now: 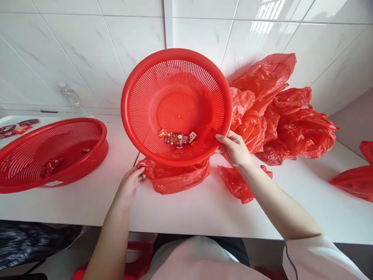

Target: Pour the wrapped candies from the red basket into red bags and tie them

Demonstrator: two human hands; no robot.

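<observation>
A round red mesh basket (180,107) is tipped up over the white table, its open side facing me. My right hand (234,147) grips its lower right rim, thumb on the inside. Near the basket's lower wall lie a dark red wrapped packet (175,139) and a few small wrapper-like pieces. Below the basket, a red plastic bag (177,179) rests on the table, partly hidden by the rim. My left hand (133,179) pinches the left edge of that bag.
On the left sits a second red basket (96,155) with a few packets, beside a white tray (35,118) holding more. Several filled red bags (271,116) are piled against the tiled wall. A small red bag (237,184) lies near my right forearm; another (355,182) is far right.
</observation>
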